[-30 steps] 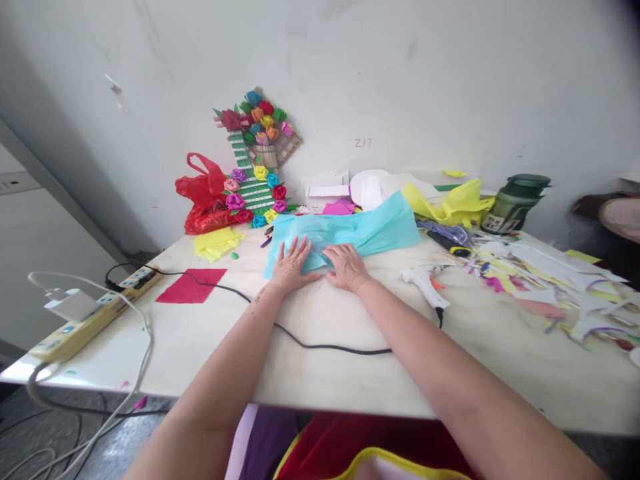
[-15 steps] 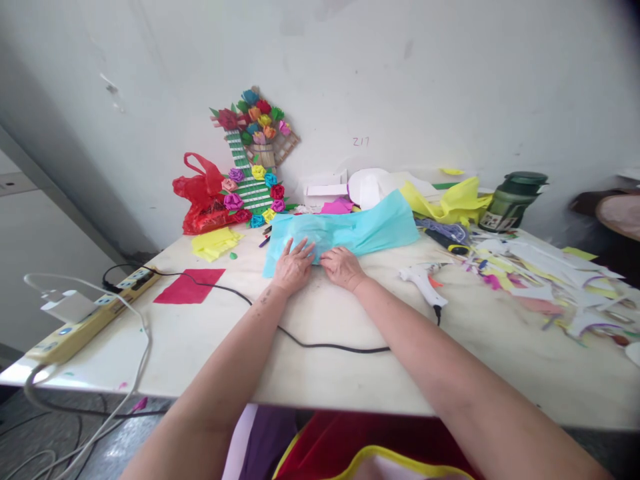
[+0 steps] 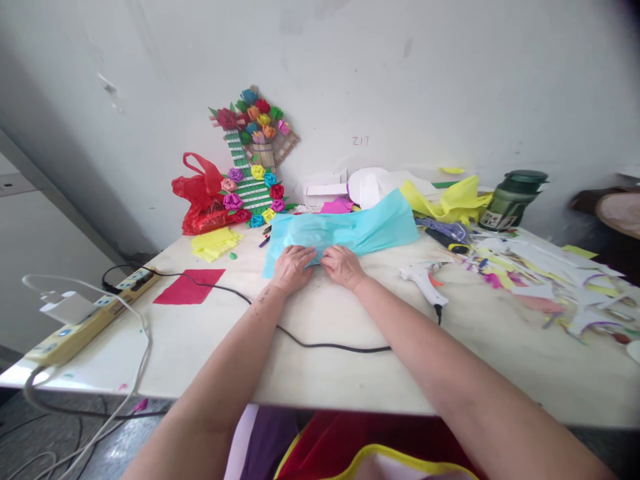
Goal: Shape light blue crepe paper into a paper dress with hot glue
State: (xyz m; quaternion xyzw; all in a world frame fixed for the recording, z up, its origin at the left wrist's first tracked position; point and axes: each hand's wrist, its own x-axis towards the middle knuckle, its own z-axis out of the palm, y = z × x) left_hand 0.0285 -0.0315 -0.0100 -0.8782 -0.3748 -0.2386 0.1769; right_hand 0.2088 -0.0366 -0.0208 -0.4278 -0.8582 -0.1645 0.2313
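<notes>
A sheet of light blue crepe paper (image 3: pixel 370 228) lies wrinkled across the middle of the table, its right end raised. Something pale, with a rounded outline, shows at its left part; I cannot make out what it is. My left hand (image 3: pixel 294 268) is closed on the paper's near edge, fingers bent together. Close beside it, my right hand (image 3: pixel 342 267) pinches the same edge, fingertips curled under. Both thumbs are mostly hidden. A white hot glue gun (image 3: pixel 424 283) lies to the right of my right hand, its black cord (image 3: pixel 330 345) running under my forearms.
A red paper square (image 3: pixel 190 287) and a yellow power strip (image 3: pixel 100 313) lie left. Behind stand a red plastic bag (image 3: pixel 200 197) and a paper-flower craft (image 3: pixel 250 180). Paper scraps (image 3: pixel 550 280), a black-and-yellow tool (image 3: pixel 447 241) and a green bottle (image 3: pixel 515 200) are right.
My left hand's fingers, spread flat on the blue paper before, have drawn back and bent at its near edge. The right hand stays at the edge, hardly moved.
</notes>
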